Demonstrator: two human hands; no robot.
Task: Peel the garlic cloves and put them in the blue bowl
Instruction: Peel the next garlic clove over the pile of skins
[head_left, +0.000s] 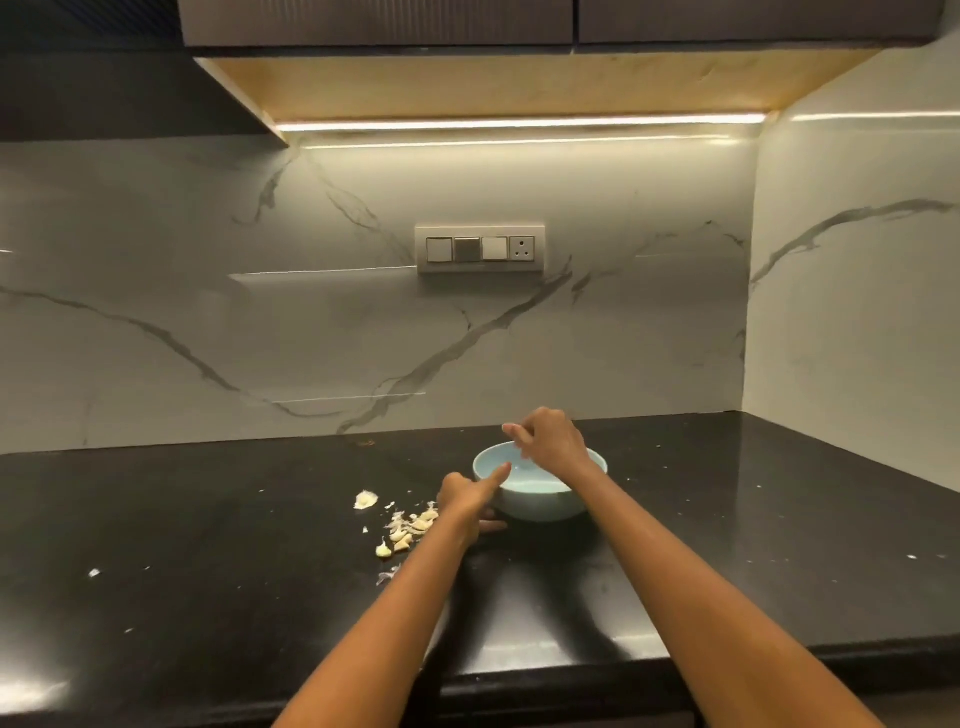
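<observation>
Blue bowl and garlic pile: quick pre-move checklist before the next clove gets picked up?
1. Blue bowl upright on the counter: ok.
2. Right hand clear of the bowl: not ok, it is over the bowl's opening.
3. Right hand empty: cannot tell, the fingers are curled and blurred.
4. Left hand free to pick: cannot tell; forefinger extended at the bowl's near-left rim, other fingers curled, contents hidden.
5. Garlic pile within reach: ok, just left of the left hand.
6. Unpeeled cloves left in the pile: cannot tell, cloves and loose skins look alike here.
</observation>
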